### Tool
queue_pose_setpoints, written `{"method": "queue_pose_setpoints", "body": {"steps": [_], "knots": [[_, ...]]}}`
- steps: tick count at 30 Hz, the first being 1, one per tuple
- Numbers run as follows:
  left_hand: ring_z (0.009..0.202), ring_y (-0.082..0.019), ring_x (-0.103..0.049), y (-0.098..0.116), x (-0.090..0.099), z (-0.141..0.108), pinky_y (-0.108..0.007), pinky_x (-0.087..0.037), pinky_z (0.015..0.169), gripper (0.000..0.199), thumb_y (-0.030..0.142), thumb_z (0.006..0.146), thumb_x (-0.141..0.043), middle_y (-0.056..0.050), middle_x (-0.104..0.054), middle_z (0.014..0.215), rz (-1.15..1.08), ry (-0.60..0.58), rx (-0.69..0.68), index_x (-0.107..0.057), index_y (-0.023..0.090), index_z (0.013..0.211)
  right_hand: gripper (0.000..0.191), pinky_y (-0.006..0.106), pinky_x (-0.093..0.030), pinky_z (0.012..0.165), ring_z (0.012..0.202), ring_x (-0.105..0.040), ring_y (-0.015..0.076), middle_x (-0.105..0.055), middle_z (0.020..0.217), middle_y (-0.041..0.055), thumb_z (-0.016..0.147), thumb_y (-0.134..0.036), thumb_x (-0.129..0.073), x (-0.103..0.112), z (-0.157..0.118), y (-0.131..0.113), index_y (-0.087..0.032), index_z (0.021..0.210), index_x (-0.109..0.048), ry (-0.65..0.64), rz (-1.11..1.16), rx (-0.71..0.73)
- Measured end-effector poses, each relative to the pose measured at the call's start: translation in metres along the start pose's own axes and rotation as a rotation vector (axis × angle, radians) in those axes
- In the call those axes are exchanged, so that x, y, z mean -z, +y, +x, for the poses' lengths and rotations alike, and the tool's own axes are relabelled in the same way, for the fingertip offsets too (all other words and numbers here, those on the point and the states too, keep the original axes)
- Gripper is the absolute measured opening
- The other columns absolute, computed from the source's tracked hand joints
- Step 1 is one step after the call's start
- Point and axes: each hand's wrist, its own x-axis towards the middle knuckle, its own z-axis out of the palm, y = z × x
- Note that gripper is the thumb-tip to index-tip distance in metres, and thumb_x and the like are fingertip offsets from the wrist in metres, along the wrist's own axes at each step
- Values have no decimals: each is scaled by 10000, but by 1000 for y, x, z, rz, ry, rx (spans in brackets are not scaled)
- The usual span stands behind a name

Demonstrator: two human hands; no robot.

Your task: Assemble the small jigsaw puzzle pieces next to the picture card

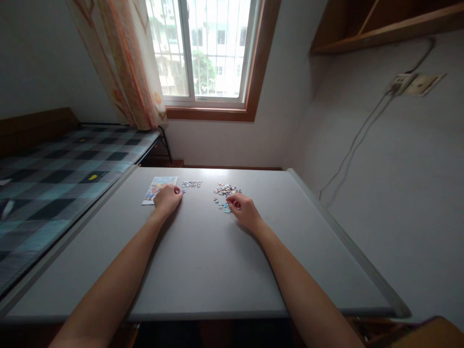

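Observation:
My left hand (167,198) rests over the right edge of a colourful picture sheet (149,197), fingers pinched together. A small bluish-purple jigsaw puzzle piece (183,192) shows at its fingertips. Just beyond it lies a flat group of puzzle pieces (192,184), spread in a rough block. My right hand (245,210) is at the near right side of a loose heap of puzzle pieces (226,189). Its thumb and fingers are closed together above some bluish-green pieces (224,207); whatever they hold is too small to make out.
The pieces lie on a white table (210,261) with raised side edges. A bed with a checked cover (72,193) stands along the left. Beyond the table are a window (217,48) and a curtain (119,58). Cables (351,150) hang down the right wall.

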Motion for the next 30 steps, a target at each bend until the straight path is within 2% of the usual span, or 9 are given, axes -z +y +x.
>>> {"method": "queue_pose_setpoints", "body": {"steps": [13,30], "knots": [[889,-220,-651,-1,-2,0,-277,-483,686,254,338,795,-565,-43,-721,1017,-38,9,-19,-742,250,955,112,243,-435,643,638,-534,121,-609,726,7,844,-152,-538,0,-1,-1,-184,809,-639,-2,1,4],[960,-264,-645,1,-7,-2,-345,-506,766,275,335,847,-512,-73,-689,1087,-18,67,-6,-729,244,991,110,245,-433,640,639,-542,125,-611,720,9,838,-149,-544,-1,-1,1,-184,808,-644,-6,-10,8]]}}
